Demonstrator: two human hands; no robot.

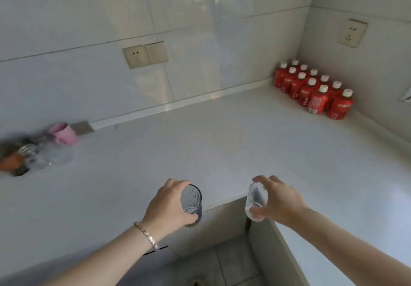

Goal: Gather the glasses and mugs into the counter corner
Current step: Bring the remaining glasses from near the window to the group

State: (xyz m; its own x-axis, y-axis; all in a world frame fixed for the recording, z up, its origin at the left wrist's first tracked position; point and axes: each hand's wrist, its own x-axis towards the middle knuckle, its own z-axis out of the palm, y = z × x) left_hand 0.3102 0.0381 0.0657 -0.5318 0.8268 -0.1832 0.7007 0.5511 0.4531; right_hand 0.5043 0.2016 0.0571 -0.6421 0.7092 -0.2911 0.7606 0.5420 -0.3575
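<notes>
My left hand (170,205) grips a grey ribbed glass (192,201) from its left side, held in the air over the counter's inner front edge. My right hand (280,199) holds a clear glass (255,201) from the right, tilted, also in the air at the same height. At the far left of the white counter (222,143) stands a pink mug (64,133) beside several blurred clear glasses (49,157) and an orange item (10,162).
A pack of red bottles with white caps (313,91) fills the back right corner of the L-shaped counter. Wall sockets (144,55) sit on the tiled back wall and another socket (352,33) on the right wall. Floor tiles (231,261) show below the counter's inner corner.
</notes>
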